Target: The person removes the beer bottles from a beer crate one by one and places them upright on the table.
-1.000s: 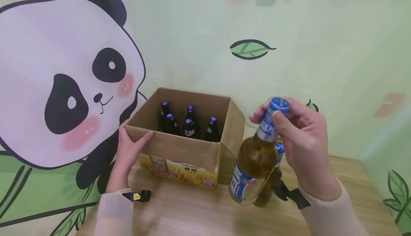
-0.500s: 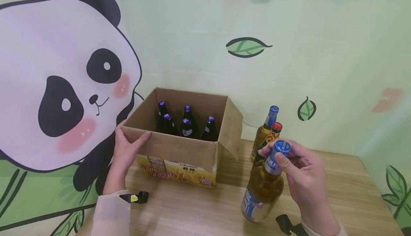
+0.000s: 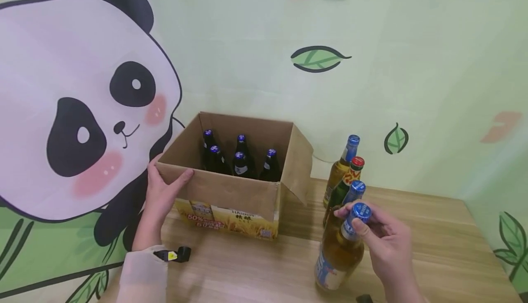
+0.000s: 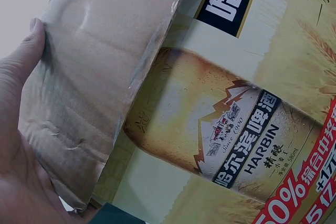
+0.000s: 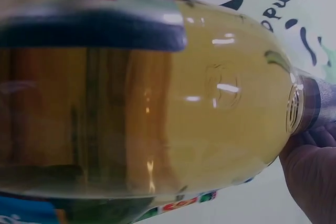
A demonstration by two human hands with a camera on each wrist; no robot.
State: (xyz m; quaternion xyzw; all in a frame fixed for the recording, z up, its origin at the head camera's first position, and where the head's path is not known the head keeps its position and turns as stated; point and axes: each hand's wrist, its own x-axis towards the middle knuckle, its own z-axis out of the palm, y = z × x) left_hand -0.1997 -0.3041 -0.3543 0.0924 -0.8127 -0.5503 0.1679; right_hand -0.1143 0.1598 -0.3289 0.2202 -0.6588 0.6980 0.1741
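Observation:
My left hand grips the front left corner of an open cardboard box, its thumb along the folded-down front flap. Between the thumb and fingers of my right hand is the neck of an amber beer bottle with a blue cap and a blue and white label. This bottle is upright at the front of a row, its base at the table top. In the right wrist view its clear glass shoulder fills the middle. Several dark bottles with blue caps stand inside the box; their lower parts are hidden.
Behind the held bottle stand a blue-capped bottle, a red-capped green bottle and another blue-capped one. The box's right flap sticks out towards them. The wooden table ends at a panda-printed backdrop.
My right hand has brought the beer bottle down and slightly to the right, from beside the box to the front of the row. The bottles behind now show. My left hand keeps its grip.

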